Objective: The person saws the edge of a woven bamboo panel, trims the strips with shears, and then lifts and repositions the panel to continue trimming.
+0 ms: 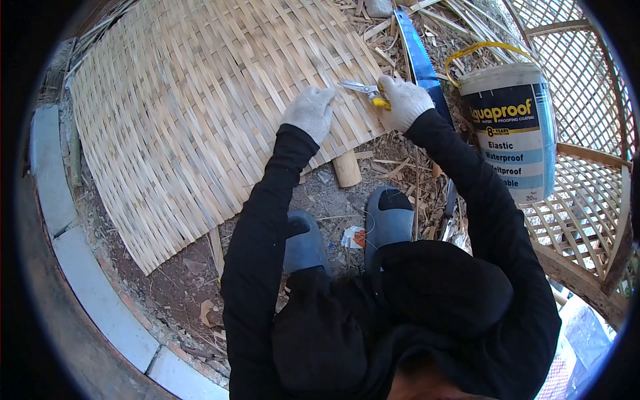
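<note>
A large woven bamboo mat point(200, 100) spreads across the upper left, its lower edge raised on a short piece of wood or bamboo point(347, 169). My left hand point(310, 113), in a white glove, rests on the mat near its lower right edge. Its fingers are bent together against the weave, and whatever they pinch is hidden. Just right of it, my gloved right hand point(408, 105) grips pruning shears point(377, 100) by the yellow handles. The blades point left over the mat, towards my left hand.
Behind my right hand lies a blue-bladed handsaw point(419, 57). A white coating bucket point(510, 133) with a yellow handle stands at the right, before a bamboo lattice point(573, 73). Wood scraps cover the ground near my slippers point(389, 220). Grey blocks point(100, 293) line the left.
</note>
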